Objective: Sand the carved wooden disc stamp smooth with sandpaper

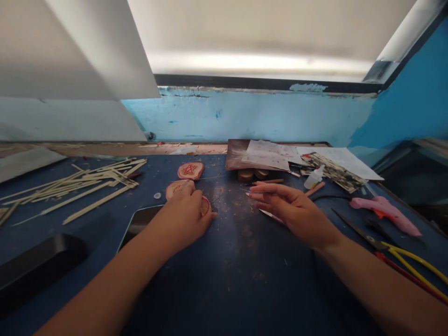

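Observation:
My left hand (185,214) is curled over a round wood slice (205,206) with red marking, thumb along its right side; most of the slice is hidden under the fingers. Just beyond lies another pale slice (172,189), partly covered by the hand. Farther back is a wood slice with a red star drawn on it (191,170). My right hand (285,203) hovers low over the table, fingers stretched out and apart. Below its fingers shows a thin pointed blade or tool (271,216), partly hidden by the hand.
Thin wooden sticks (87,184) lie at left, near a phone (140,224) and a black case (42,263). At right are a glue bottle (315,176), a pink glue gun (385,212) and yellow-and-red-handled cutters (378,245). Papers (268,154) lie at the back.

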`<state>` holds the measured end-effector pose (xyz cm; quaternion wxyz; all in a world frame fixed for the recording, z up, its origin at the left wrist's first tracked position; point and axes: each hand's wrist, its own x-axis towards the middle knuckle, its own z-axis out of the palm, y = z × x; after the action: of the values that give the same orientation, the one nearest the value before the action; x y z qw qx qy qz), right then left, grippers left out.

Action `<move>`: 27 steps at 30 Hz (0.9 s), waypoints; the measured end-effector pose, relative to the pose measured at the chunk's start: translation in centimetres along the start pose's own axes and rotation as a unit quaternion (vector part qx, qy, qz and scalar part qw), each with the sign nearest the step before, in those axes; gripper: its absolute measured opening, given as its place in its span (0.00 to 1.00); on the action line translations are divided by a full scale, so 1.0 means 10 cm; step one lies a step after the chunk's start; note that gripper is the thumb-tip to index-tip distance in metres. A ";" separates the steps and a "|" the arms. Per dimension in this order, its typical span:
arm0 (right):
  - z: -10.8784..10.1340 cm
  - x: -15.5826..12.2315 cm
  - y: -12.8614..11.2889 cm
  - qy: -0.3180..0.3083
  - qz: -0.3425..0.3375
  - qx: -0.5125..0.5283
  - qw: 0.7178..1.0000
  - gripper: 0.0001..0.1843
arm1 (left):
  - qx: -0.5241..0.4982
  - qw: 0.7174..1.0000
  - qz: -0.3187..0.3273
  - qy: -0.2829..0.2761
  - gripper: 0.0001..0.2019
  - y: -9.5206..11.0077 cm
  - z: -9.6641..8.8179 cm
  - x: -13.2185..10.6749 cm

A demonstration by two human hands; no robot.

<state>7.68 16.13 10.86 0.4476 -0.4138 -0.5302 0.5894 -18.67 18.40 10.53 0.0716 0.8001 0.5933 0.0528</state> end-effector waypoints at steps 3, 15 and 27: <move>0.00 0.00 -0.02 -0.009 0.014 0.034 0.999 0.13 | 0.005 1.000 -0.009 0.005 0.20 0.02 -0.01 0.00; -0.02 -0.01 -0.05 0.017 0.010 -0.095 0.995 0.11 | 0.006 0.994 -0.057 -0.097 0.28 -0.09 -0.15 -0.21; 0.18 -0.11 0.01 -0.046 0.026 -0.095 0.994 0.15 | -0.222 0.975 0.015 -0.019 0.31 0.62 -0.07 -0.39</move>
<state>6.19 14.64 10.93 0.3659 -0.4405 -0.5927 0.5664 -14.05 12.96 12.29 0.2575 0.7739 0.5533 0.1693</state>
